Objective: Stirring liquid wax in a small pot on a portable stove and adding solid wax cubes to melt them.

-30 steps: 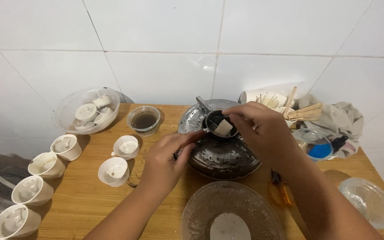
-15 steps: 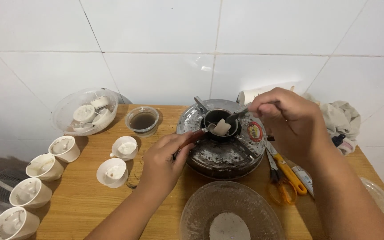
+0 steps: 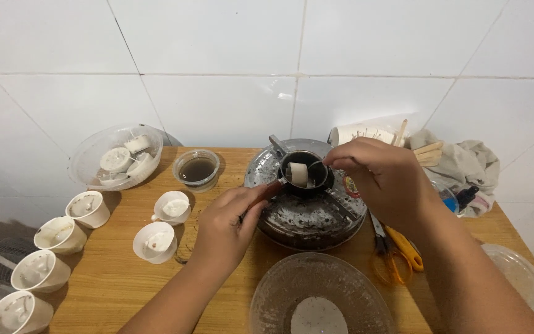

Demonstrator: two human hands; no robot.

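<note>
Seen from the head cam, the left hand grips the handle of a small dark pot sitting on a round metal burner plate, centre of a wooden table. The right hand pinches a thin stirrer into a white wax lump inside the pot. Judgement: keep the handle steady and stir gently, w/o tipping or splashing.

A: Left hand?
B: Fingers grip the red handle of the small black pot.
A: Right hand?
B: Fingertips pinch a thin stick touching the white lump inside.
</note>
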